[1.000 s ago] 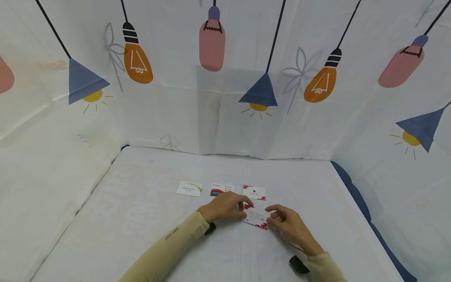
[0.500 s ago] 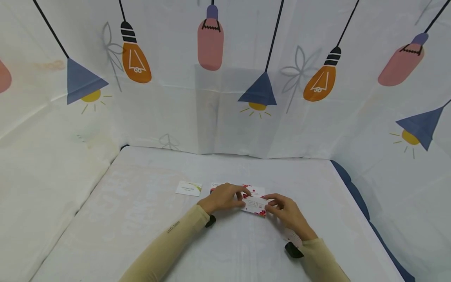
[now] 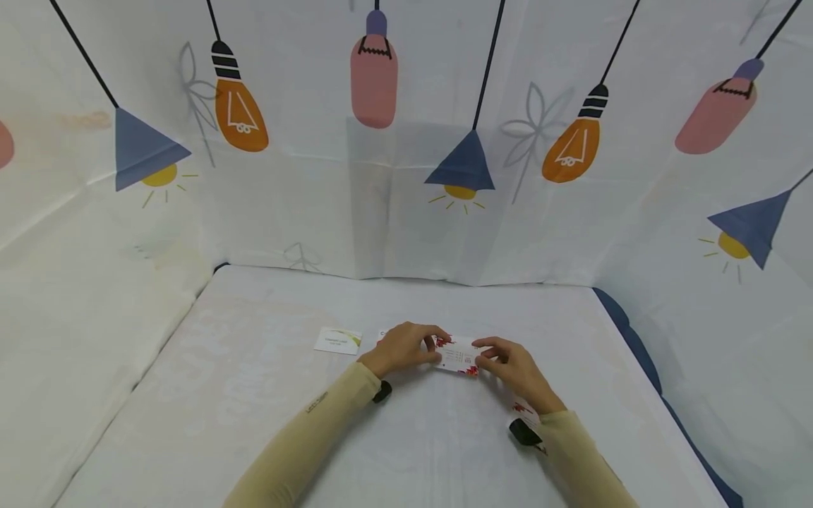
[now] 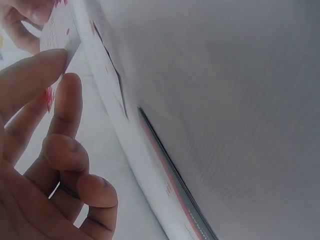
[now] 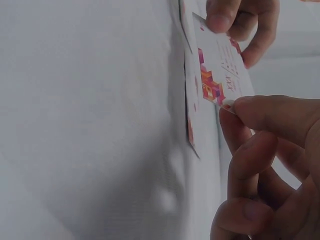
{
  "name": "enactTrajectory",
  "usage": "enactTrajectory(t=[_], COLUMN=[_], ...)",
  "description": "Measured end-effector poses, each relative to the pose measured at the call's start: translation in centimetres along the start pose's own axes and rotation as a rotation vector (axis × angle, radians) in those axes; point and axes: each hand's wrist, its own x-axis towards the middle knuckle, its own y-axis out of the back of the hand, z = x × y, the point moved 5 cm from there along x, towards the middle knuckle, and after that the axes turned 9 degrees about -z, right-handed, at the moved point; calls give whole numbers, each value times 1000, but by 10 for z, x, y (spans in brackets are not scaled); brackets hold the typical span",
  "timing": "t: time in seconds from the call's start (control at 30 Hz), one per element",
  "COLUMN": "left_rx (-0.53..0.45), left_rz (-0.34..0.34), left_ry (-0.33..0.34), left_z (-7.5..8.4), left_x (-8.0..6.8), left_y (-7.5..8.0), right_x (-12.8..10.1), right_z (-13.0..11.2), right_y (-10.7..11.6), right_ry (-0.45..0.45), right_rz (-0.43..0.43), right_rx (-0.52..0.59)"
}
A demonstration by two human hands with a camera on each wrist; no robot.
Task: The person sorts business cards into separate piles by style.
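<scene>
White card with red blocks (image 3: pixel 459 356) is pinched at its ends by left hand (image 3: pixel 404 348) and right hand (image 3: pixel 516 367), just above the table (image 3: pixel 254 395)

My head camera looks forward and down from well above the worktop (image 3: pixel 254 395), taking in my whole working area, both forearms and the lamp-printed cloth (image 3: pixel 406 176) behind. The camera on my left wrist sits very near the surface, looking along my fingers (image 4: pixel 65 100) at a grazing angle, so the worktop fills most of its frame. The right wrist camera is as close, looking past my fingertips (image 5: pixel 260 115) from the opposite side. All three views share the red-patterned card (image 3: pixel 459 356) (image 4: pixel 60 30) (image 5: pixel 220 70) pinched between my left grip (image 3: pixel 406 348) and right grip (image 3: pixel 511 367).
</scene>
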Motion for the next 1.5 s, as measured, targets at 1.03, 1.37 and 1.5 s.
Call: enactTrajectory(t=[1.03,1.37,1.5], left_rx=[15,36,80], left_rz=[48,35,28], left_ry=[185,188,200], left_z=[-14,-11,-12], left_x=[24,29,32], left_y=[1,0,-2], right_x=[40,40,41], right_z=[12,12,12], right_y=[3,4,5], right_ry=[-43,-62,-44], right_rz=[-9,11,28], right_rx=[36,-49,-96])
